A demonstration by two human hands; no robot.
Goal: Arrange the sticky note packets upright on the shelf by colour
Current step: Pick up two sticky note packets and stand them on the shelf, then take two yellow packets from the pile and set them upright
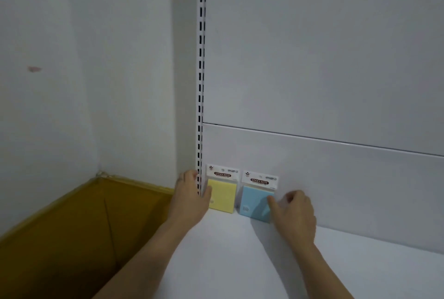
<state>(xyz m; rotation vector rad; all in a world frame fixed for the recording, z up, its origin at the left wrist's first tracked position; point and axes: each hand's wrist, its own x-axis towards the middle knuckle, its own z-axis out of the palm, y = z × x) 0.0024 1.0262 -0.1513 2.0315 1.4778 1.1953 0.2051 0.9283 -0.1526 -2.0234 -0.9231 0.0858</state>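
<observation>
White shelf (240, 262): yellow packet (223, 199) and blue packet (254, 202) stand up. Left hand (189, 197), loose, touches yellow; right hand (295, 214) touches blue, grip unclear.

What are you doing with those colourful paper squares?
A person is standing sticky note packets up on a white shelf. A yellow packet and a blue packet stand upright side by side against the back panel. The left hand touches the yellow packet's left edge with its thumb. The right hand grips the blue packet's right edge. A cardboard box sits to the left.
</observation>
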